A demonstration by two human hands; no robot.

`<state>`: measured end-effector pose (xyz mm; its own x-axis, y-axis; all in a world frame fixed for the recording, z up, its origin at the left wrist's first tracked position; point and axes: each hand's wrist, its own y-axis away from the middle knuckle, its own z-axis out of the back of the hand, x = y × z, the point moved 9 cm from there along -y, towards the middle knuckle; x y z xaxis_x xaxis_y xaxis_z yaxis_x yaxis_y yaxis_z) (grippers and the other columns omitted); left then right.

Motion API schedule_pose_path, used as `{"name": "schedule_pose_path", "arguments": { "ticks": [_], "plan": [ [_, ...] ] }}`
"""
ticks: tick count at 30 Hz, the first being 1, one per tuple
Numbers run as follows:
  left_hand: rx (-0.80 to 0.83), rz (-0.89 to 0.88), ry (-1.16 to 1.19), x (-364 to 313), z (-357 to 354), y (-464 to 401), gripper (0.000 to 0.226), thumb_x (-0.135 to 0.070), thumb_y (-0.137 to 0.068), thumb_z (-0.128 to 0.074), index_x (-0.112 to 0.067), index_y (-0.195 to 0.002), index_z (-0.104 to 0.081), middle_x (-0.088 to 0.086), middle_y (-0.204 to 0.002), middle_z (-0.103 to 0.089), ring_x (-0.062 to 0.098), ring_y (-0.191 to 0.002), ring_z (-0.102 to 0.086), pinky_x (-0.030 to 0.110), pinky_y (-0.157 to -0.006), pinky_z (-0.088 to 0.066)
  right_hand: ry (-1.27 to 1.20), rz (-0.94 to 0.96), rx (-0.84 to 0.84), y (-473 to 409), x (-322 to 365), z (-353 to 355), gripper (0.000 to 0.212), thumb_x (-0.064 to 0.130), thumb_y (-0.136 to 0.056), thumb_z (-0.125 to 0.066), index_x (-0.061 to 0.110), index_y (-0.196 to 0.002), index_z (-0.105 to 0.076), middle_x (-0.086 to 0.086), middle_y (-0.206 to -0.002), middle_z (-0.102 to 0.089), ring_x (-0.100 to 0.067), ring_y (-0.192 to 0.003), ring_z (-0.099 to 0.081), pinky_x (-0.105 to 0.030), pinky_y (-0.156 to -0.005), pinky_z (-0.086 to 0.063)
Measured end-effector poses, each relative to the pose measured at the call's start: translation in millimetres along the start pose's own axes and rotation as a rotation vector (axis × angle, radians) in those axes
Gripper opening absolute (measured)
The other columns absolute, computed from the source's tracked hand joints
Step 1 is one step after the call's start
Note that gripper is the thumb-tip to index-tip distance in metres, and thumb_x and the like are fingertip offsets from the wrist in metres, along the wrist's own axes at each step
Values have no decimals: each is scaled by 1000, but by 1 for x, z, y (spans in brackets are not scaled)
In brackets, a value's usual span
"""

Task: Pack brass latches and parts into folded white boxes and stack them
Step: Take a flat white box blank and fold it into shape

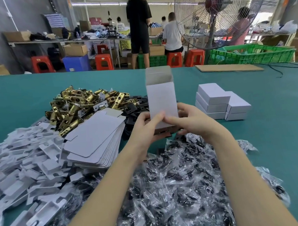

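Both hands, left hand and right hand, clamped on upright white box: tuck near bottom flaps square, keep far top open.

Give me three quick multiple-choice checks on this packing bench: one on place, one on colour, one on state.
1. Where is the stack of closed white boxes?
A. right of the hands
B. on the brass latches
C. inside the green crate

2. What colour is the table cover?
A. red
B. teal
C. yellow

3. How is the top of the held box?
A. taped shut
B. crushed flat
C. open

Answers: 1 A, it sits right of both hands; 2 B, the bare cloth is teal; 3 C, its flaps stand up.
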<state>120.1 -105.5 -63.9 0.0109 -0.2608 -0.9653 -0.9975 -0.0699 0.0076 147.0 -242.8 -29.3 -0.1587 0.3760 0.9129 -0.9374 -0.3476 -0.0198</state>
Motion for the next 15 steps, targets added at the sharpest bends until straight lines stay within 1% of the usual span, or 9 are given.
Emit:
{"name": "schedule_pose_path", "arguments": {
  "ticks": [1,3,5,6,8,10,12,14,15],
  "plan": [
    [3,14,3,4,3,0,34,-28,-94,-70,-9,-119,-55,13,-121,-66,26,-107,-71,35,-80,-62,40,-28,28,1,-3,-2,39,43,-91,-73,32,-126,-62,3,-105,-73,-5,-78,-71,-19,-62,-54],
    [26,43,-34,12,5,1,37,-25,-91,-74,-10,-118,-54,10,-117,-68,20,-100,-74,32,-80,-62,146,-120,109,4,-11,-6,40,42,-93,-71,27,-129,-62,4,-100,-71,-5,-70,-69,-17,-60,-53],
    [59,72,-90,20,4,2,38,-23,-90,-76,-14,-120,-53,6,-111,-71,15,-91,-76,31,-79,-62,292,-207,165,8,-14,-6,42,38,-96,-68,18,-133,-61,3,-101,-70,-6,-71,-69,-18,-58,-53],
    [73,87,-97,23,4,1,40,-22,-89,-76,-16,-122,-54,6,-111,-72,15,-90,-76,31,-78,-62,368,-233,158,10,-11,0,46,37,-97,-66,16,-137,-58,2,-105,-70,-7,-73,-70,-20,-59,-55],
    [80,112,-59,26,4,0,42,-19,-89,-76,-18,-125,-55,7,-112,-73,15,-90,-76,30,-75,-62,517,-227,54,15,6,21,59,41,-97,-64,16,-148,-46,-1,-115,-66,-11,-82,-72,-27,-69,-60],
    [70,122,-18,27,6,-1,41,-17,-89,-76,-18,-124,-55,7,-112,-72,15,-90,-76,29,-74,-61,567,-143,-126,22,34,45,69,48,-94,-64,24,-153,-37,-2,-125,-61,-18,-92,-71,-40,-86,-60],
    [68,128,-18,30,7,-2,41,-15,-89,-76,-17,-124,-55,8,-114,-71,19,-94,-75,30,-76,-62,470,-30,-252,31,63,56,61,51,-90,-65,32,-145,-45,4,-122,-61,-21,-94,-71,-47,-91,-57],
    [70,134,-25,32,6,-3,37,-13,-90,-76,-15,-121,-57,9,-115,-71,23,-101,-73,33,-81,-62,393,89,-303,32,86,48,38,48,-91,-65,37,-126,-58,13,-107,-65,-17,-93,-70,-45,-89,-58],
    [68,139,-18,33,5,-3,33,-12,-90,-75,-15,-119,-58,10,-116,-71,24,-103,-72,34,-83,-62,408,142,-315,27,95,38,26,44,-92,-65,36,-118,-63,16,-101,-67,-13,-92,-69,-41,-88,-58]
  ]
}}
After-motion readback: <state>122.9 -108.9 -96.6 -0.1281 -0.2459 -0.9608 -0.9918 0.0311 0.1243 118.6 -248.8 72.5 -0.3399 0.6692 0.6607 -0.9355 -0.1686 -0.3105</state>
